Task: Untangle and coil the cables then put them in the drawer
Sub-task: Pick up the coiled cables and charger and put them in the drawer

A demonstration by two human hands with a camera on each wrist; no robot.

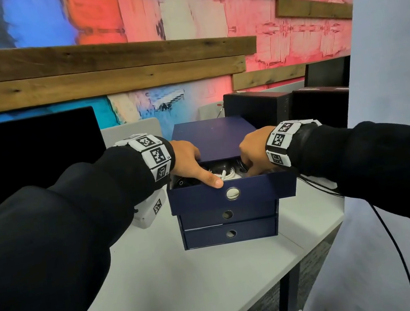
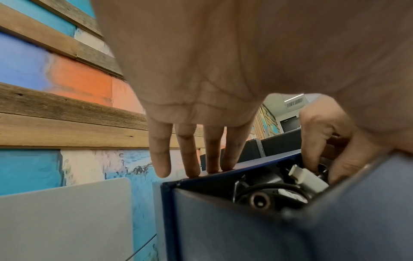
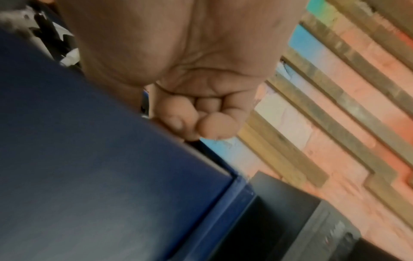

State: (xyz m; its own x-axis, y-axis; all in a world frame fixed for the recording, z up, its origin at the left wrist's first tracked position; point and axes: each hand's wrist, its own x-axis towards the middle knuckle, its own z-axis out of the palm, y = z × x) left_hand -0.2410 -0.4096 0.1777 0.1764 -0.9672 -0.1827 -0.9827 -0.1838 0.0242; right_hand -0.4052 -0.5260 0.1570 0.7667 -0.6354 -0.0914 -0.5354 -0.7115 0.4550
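Observation:
A navy three-drawer unit (image 1: 212,138) stands on the white desk (image 1: 193,291). Its top drawer (image 1: 231,194) is pulled out and holds a coiled white cable (image 1: 224,175) and black cables (image 1: 189,180). My left hand (image 1: 189,163) lies with straight fingers (image 2: 185,155) on the unit's top, thumb on the drawer's front rim. My right hand (image 1: 254,153) reaches into the drawer's right side, its forefinger and thumb pinching a black cable beside a white connector (image 2: 308,180). In the right wrist view its other fingers (image 3: 201,114) are curled against the unit's side (image 3: 89,159).
A dark monitor (image 1: 24,157) stands at the left and black computer towers (image 1: 258,111) behind on the right. A white tagged device (image 1: 150,209) sits left of the unit. A black cord (image 1: 388,233) hangs off the desk's right edge.

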